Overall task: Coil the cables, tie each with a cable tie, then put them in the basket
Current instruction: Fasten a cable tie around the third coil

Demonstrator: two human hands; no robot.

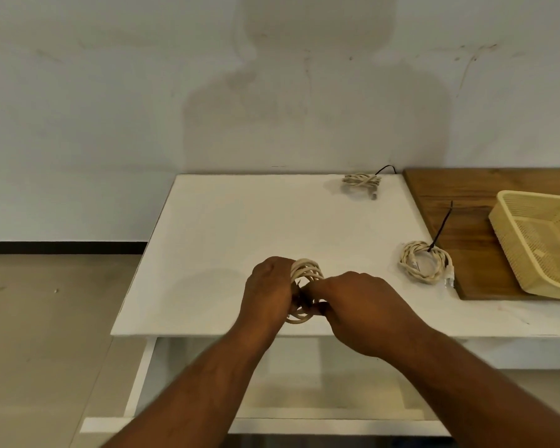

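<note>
A pale, scuffed wall (110, 108) rises behind a white table (227, 227), with a grey floor (46, 318) to the left. A dark wooden board (466, 195) lies on the table's right side. A cream plastic basket (511, 253) with latticed walls rests on the board and is cut off by the right edge of the picture.

From the head view, both hands meet over the near part of the table. The left hand (267, 292) has its fingers curled round a coil of cream cable (306, 270), which stands roughly upright between the hands. The right hand (356, 302) pinches at the coil's near side. Something dark shows there between the fingers, perhaps a tie, though it is too blurred to be sure.

Two other cream coils lie on the table. One (425, 261) rests flat just beside the board's left edge, its clear plug at the lower right, with a black tie (442, 227) sticking up from it over the board. The other (361, 181) lies near the far edge by the wall, also with a thin black tail (385, 169) curving out of it. Both are well apart from the hands and outside the basket.
</note>
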